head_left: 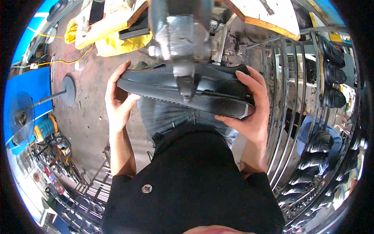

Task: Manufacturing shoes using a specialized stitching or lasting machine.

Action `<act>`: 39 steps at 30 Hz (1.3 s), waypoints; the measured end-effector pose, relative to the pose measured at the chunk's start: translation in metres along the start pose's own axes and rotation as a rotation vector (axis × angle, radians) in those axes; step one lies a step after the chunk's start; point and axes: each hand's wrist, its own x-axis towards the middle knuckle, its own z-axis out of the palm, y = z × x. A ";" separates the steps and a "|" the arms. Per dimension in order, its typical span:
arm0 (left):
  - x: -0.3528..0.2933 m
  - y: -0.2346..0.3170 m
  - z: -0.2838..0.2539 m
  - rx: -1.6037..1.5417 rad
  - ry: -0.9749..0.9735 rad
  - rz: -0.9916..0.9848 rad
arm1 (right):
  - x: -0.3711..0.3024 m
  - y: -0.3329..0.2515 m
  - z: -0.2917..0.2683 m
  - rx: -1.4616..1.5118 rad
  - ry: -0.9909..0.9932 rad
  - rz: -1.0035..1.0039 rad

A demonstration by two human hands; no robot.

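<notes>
Between my two hands I hold a black shoe [156, 82] on its side, its sole edge turned toward me. My left hand [119, 91] grips the end at the left, thumb on the sole side and fingers over the far side. At the other end my right hand [253, 103] is closed round it, fingers on the upper and thumb under the sole. A metal machine head [185, 43], partly blurred, comes down over the shoe's middle. Its narrow tip [186, 93] overlaps the sole edge; whether it touches, I cannot tell.
Metal rack bars [286, 101] stand close on the right, with black shoes [334, 74] beyond. A worktable [113, 29] with yellow cloth [122, 45] is at the far left, another table [269, 17] at the far right. On the left stands a fan [23, 117].
</notes>
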 end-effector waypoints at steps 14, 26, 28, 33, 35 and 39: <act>-0.007 -0.012 -0.025 0.014 0.101 -0.028 | 0.022 -0.018 0.026 0.020 -0.038 -0.066; 0.013 0.072 0.058 0.744 -0.397 0.276 | 0.040 -0.044 0.036 -0.198 -0.131 -0.092; 0.017 0.070 0.061 0.671 -0.437 0.252 | 0.043 -0.055 0.035 -0.192 -0.154 -0.039; 0.005 0.029 0.059 0.298 -0.373 0.065 | 0.036 -0.044 0.036 -0.230 -0.119 -0.132; -0.004 0.019 0.065 0.193 -0.338 -0.025 | 0.018 -0.016 0.042 0.127 0.047 -0.079; -0.011 0.008 0.079 -0.198 -0.309 -0.213 | -0.032 0.078 0.090 0.403 -0.036 0.169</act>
